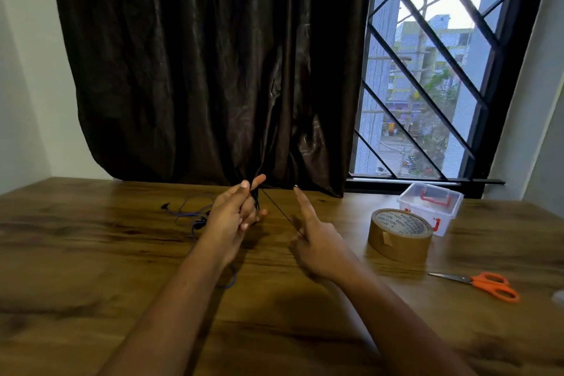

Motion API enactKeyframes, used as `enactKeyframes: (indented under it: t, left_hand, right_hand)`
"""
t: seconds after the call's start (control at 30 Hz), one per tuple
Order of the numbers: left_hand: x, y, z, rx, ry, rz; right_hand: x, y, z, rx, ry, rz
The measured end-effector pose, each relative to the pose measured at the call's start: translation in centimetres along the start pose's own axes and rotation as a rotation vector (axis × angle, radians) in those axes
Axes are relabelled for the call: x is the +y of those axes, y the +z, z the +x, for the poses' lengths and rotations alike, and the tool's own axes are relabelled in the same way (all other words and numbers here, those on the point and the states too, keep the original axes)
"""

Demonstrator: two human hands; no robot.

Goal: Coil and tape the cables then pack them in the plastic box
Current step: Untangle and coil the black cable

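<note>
My left hand (236,214) is raised above the table and grips loops of a thin black cable (279,213) wound round its fingers. The cable runs taut down to my right hand (314,241), which pinches it between thumb and fingers with the index finger pointing up. A blue cable (190,210) lies tangled on the table (91,253) behind my left hand. A roll of brown tape (399,235) stands at the right. Behind it sits the clear plastic box (430,207) with red latches, its lid on.
Orange-handled scissors (485,284) lie near the right edge of the table. A dark curtain (213,70) hangs down to the far table edge, with a barred window (442,70) to its right. A loop of blue cable (229,279) shows under my left forearm.
</note>
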State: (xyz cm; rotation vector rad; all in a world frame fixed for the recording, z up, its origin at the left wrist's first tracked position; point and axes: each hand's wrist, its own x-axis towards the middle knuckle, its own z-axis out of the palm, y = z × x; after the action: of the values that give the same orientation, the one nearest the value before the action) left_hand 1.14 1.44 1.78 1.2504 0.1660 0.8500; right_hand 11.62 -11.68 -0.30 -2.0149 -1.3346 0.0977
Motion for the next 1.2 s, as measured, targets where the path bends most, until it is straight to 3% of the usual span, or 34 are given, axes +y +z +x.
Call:
enactKeyframes:
  t: [0.2,0.4,0.57,0.7,0.83,1.1,1.2]
  left_hand:
    - [-0.1,0.0,0.0,0.025,0.019,0.031]
    - [0.2,-0.5,0.1,-0.001,0.006,0.009]
    - [-0.3,0.9,-0.5,-0.170,-0.074,0.102]
    - [-0.4,1.8,-1.5,-0.295,-0.149,0.089]
    - [0.0,2.2,-1.9,-0.326,-0.215,0.003]
    - [0.4,2.5,-2.3,-0.377,-0.262,-0.098]
    - [0.4,2.5,-2.2,-0.376,-0.256,-0.120]
  right_hand:
    - [0.3,0.2,0.0,0.101,0.009,-0.223]
    - [0.9,0.1,0.0,0.174,0.094,-0.290]
    - [0.5,-0.1,0.4,0.083,-0.017,0.055]
    - [-0.1,0.3,0.4,0.164,-0.148,0.140]
    - [-0.1,0.5,0.4,0.219,-0.188,0.235]
    - [-0.9,0.8,0.3,0.121,-0.202,0.573]
    - [-0.9,0.9,0.2,0.086,-0.230,0.552]
